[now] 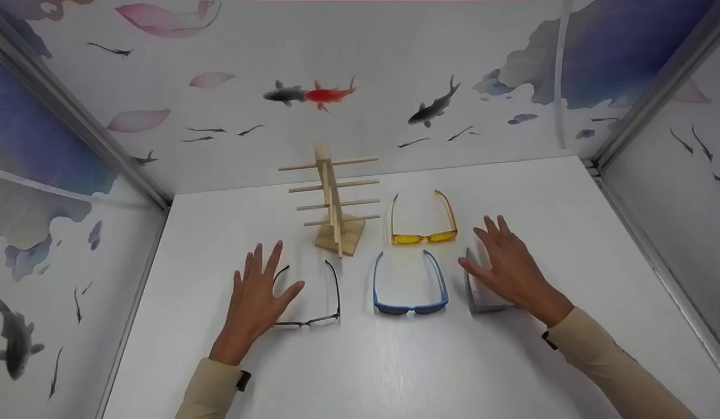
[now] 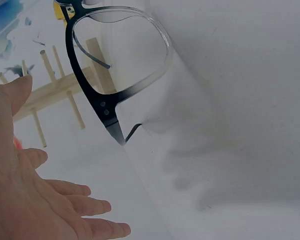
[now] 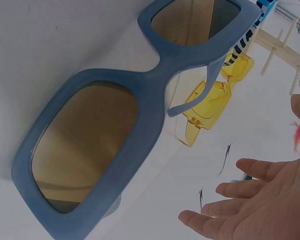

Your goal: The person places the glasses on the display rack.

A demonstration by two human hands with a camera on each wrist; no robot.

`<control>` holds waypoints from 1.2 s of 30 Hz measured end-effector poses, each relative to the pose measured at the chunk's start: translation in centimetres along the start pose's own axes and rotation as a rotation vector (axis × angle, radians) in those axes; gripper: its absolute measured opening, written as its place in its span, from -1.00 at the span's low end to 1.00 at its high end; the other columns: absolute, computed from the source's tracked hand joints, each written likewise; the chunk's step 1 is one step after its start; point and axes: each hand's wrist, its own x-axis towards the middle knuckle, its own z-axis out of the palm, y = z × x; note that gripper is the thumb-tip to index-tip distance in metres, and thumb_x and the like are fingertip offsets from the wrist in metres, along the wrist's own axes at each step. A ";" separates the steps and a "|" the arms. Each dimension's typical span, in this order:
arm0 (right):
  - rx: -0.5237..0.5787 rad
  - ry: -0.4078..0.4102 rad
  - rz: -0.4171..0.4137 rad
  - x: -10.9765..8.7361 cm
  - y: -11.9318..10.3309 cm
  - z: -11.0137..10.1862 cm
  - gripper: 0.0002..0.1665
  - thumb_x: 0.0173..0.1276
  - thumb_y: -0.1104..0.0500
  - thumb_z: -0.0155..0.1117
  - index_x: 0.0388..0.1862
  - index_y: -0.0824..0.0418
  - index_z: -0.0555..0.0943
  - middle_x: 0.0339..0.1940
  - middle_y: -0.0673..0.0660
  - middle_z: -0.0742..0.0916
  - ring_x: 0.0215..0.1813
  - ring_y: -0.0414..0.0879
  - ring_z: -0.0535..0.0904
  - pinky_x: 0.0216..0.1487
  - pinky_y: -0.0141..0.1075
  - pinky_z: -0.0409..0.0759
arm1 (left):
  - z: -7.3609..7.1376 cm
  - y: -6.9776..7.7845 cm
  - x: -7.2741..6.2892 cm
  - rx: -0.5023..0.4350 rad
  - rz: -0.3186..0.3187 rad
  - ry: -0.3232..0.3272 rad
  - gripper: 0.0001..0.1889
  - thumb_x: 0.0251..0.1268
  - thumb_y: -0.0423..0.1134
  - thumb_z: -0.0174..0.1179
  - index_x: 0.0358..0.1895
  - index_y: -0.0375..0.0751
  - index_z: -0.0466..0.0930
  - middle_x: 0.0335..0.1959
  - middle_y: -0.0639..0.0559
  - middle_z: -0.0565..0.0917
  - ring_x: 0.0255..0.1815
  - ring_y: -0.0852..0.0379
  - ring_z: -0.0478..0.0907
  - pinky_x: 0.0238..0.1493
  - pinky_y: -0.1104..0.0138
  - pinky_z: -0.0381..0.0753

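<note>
My left hand (image 1: pixel 255 299) hovers with spread fingers over the left side of black-framed eyeglasses (image 1: pixel 339 297), hiding part of them. In the left wrist view, the eyeglasses (image 2: pixel 102 102) show a dark rim fading to clear, apart from the fingers. On the other side, my right hand (image 1: pixel 514 270) is spread above grey-blue sunglasses (image 1: pixel 482 309) and covers much of them. Their thick frame and brownish lenses fill the right wrist view, where the sunglasses (image 3: pixel 152 85) lie clear of the fingers. Neither hand holds anything.
Between the hands lie blue sunglasses (image 1: pixel 411 308), with yellow glasses (image 1: pixel 424 238) behind them. A wooden rack (image 1: pixel 331 198) with several crossbars stands on a square base toward the back. Printed panels (image 1: pixel 371 52) enclose the white table (image 1: pixel 371 372) at the back and sides.
</note>
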 end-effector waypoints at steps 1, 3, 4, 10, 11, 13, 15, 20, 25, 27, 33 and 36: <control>0.003 0.006 -0.010 0.1 -0.1 0.1 0.01 0.62 -0.32 0.30 0.65 0.43 0.37 0.76 0.50 0.22 0.79 0.49 -0.02 0.62 0.51 0.12 | 0.0 -0.2 -0.1 -0.011 -0.002 0.006 0.03 0.50 0.29 0.34 0.83 -0.02 0.05 0.78 -0.46 0.03 0.76 -0.54 -0.01 0.60 -0.55 -0.01; 0.004 0.016 -0.024 0.1 -0.3 0.2 -0.01 0.63 -0.30 0.30 0.64 0.43 0.39 0.76 0.50 0.23 0.78 0.49 -0.01 0.62 0.50 0.14 | 0.0 -0.5 -0.4 -0.028 -0.003 0.014 0.03 0.51 0.29 0.34 0.83 -0.03 0.04 0.78 -0.45 0.03 0.76 -0.52 0.01 0.61 -0.52 0.02; 0.001 0.021 -0.030 0.1 -0.4 0.2 -0.01 0.62 -0.30 0.31 0.64 0.43 0.39 0.76 0.50 0.25 0.78 0.48 0.00 0.62 0.49 0.15 | 0.0 -0.6 -0.6 -0.038 0.000 0.018 0.03 0.52 0.29 0.34 0.83 -0.03 0.04 0.78 -0.44 0.04 0.76 -0.51 0.02 0.61 -0.51 0.03; -0.013 0.019 -0.028 0.2 -1.2 0.4 -0.02 0.64 -0.32 0.28 0.66 0.38 0.39 0.76 0.45 0.28 0.77 0.44 0.09 0.60 0.46 0.24 | 0.0 -1.0 -1.4 -0.078 -0.011 0.003 0.01 0.55 0.30 0.31 0.84 -0.02 0.03 0.75 -0.44 0.15 0.73 -0.50 0.12 0.60 -0.45 0.18; -0.009 0.017 -0.026 0.2 -1.4 0.5 -0.03 0.64 -0.32 0.28 0.67 0.37 0.39 0.76 0.44 0.28 0.77 0.44 0.10 0.60 0.46 0.25 | 0.0 -1.1 -1.5 -0.081 -0.017 -0.002 0.02 0.54 0.30 0.31 0.84 -0.02 0.02 0.74 -0.44 0.16 0.72 -0.49 0.13 0.59 -0.45 0.21; 0.007 0.011 -0.022 0.2 -1.7 0.6 -0.04 0.65 -0.31 0.28 0.67 0.36 0.39 0.76 0.44 0.29 0.77 0.43 0.10 0.59 0.48 0.23 | 0.1 -1.2 -1.8 -0.088 -0.027 -0.007 0.02 0.54 0.29 0.32 0.84 -0.01 0.02 0.74 -0.42 0.17 0.72 -0.46 0.15 0.55 -0.45 0.27; 0.023 0.014 -0.024 0.3 -1.9 0.7 -0.06 0.65 -0.29 0.29 0.66 0.36 0.41 0.75 0.43 0.31 0.77 0.43 0.12 0.59 0.48 0.23 | 0.3 -1.3 -2.0 -0.099 -0.034 -0.009 0.02 0.54 0.28 0.32 0.84 -0.01 0.02 0.75 -0.40 0.18 0.73 -0.43 0.15 0.54 -0.45 0.31; 0.060 0.036 -0.042 0.3 -2.3 0.9 -0.11 0.65 -0.26 0.31 0.64 0.33 0.44 0.71 0.42 0.39 0.75 0.41 0.17 0.58 0.49 0.25 | 0.5 -1.2 -2.7 -0.217 -0.041 -0.013 -0.02 0.57 0.24 0.33 0.82 -0.08 0.08 0.75 -0.33 0.21 0.76 -0.35 0.12 0.62 -0.37 0.24; 0.096 0.092 -0.097 0.3 -2.7 1.1 -0.17 0.62 -0.17 0.39 0.60 0.34 0.48 0.63 0.41 0.49 0.70 0.38 0.28 0.55 0.45 0.35 | 0.5 -1.1 -3.0 -0.292 -0.054 -0.012 -0.04 0.56 0.21 0.36 0.80 -0.12 0.13 0.75 -0.29 0.23 0.77 -0.32 0.12 0.69 -0.29 0.16; 0.111 0.115 -0.121 0.4 -2.9 1.2 -0.20 0.61 -0.15 0.42 0.57 0.34 0.51 0.58 0.40 0.55 0.67 0.37 0.34 0.52 0.43 0.41 | 0.5 -1.2 -3.2 -0.301 -0.055 -0.010 -0.04 0.56 0.20 0.37 0.80 -0.13 0.14 0.75 -0.29 0.23 0.77 -0.32 0.12 0.69 -0.30 0.15; 0.162 0.136 -0.163 0.6 -3.9 1.5 -0.30 0.58 -0.06 0.48 0.48 0.33 0.57 0.47 0.37 0.65 0.60 0.31 0.44 0.52 0.32 0.47 | 0.4 -1.5 -3.7 -0.342 -0.055 -0.015 -0.06 0.56 0.13 0.39 0.80 -0.11 0.13 0.76 -0.28 0.21 0.78 -0.32 0.09 0.70 -0.29 0.12; 0.191 0.113 -0.157 0.7 -4.5 1.8 -0.32 0.59 -0.06 0.47 0.48 0.32 0.58 0.48 0.33 0.63 0.60 0.26 0.44 0.55 0.26 0.47 | 0.3 -1.8 -4.1 -0.363 -0.071 -0.011 -0.08 0.57 0.10 0.40 0.79 -0.13 0.15 0.76 -0.30 0.21 0.78 -0.33 0.09 0.70 -0.30 0.11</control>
